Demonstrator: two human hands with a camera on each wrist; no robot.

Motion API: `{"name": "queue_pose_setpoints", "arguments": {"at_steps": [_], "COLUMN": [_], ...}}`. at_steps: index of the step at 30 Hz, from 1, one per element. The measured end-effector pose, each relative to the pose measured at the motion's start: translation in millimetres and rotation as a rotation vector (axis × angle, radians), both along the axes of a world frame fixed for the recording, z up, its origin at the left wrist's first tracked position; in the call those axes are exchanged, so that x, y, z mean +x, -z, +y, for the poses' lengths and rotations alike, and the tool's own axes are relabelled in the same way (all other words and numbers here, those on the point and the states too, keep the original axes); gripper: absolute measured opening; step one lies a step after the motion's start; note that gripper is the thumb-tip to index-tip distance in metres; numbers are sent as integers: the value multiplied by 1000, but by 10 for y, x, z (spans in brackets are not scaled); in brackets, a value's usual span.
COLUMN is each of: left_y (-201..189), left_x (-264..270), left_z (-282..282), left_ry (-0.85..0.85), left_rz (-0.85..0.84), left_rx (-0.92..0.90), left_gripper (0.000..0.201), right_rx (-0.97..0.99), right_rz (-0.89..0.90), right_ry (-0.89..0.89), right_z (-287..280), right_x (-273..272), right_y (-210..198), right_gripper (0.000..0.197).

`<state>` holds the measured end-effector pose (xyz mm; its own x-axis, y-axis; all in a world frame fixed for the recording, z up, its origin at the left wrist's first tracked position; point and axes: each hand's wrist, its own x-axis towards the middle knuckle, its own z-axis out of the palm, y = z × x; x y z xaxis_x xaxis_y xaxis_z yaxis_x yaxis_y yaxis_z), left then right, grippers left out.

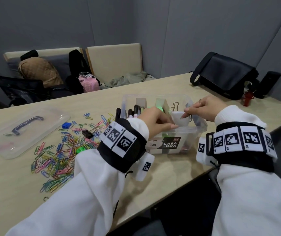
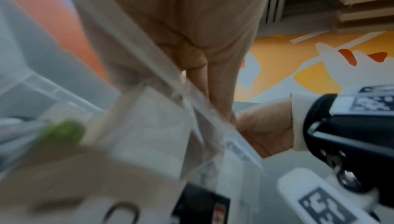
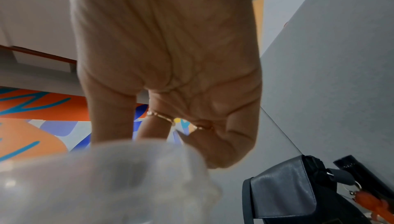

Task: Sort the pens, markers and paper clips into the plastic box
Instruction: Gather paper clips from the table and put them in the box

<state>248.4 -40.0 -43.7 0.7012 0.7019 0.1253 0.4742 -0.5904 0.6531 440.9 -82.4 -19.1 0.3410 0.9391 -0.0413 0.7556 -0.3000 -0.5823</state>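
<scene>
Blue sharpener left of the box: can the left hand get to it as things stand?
Probably yes. The blue sharpener lies uncovered among the paper clips, nothing above it; the left hand is occupied at the plastic box.

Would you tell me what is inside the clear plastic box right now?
The plastic box holds dark markers at its left end, cardboard dividers, something green and wire clips. The left hand and right hand cover the rest.
</scene>
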Motion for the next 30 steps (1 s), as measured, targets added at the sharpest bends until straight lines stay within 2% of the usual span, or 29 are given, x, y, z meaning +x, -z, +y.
{"name": "queue_pose_setpoints", "arguments": {"at_steps": [3,8,12,17,19,21,24,26,28,30], "left_y": [79,170,119,127,132,111,63,75,152,281], "left_x": [-32,-85,-182,-196,-212,-295,-622,-935,-1306,-1627], "left_z": [-18,32,36,-12,-53,-90,-101,-55,24,108], "left_ry": [8,-14,48,16,-7,-18,-160,-290,-454,-639], "left_rz": [-70,-49,-55,-46,-139,-358,-684,-778,-736,-531], "left_rx": [-17,13,-8,93,87,-5,-69,-66,-87,-129], "left_gripper": [24,26,23,25,22,16,10,7,6,7], "right_rx": [-14,-56,-111,-139,-118,-62,111,169,178,127], "right_rz": [8,-50,-104,-237,-241,-255,-277,-269,-263,-281], "right_ry": [11,7,35,149,182,182,146,72,-58,-214], "right_z": [4,5,-13,71,105,125,115,83,62,48], "right_x": [15,11,-74,-245,-325,-444,-718,-972,-1281,-1586], "right_y": [15,6,-58,-77,-70,-89,-176,-227,-241,-194], "right_gripper": [7,13,5,24,22,18,10,11,11,14]}}
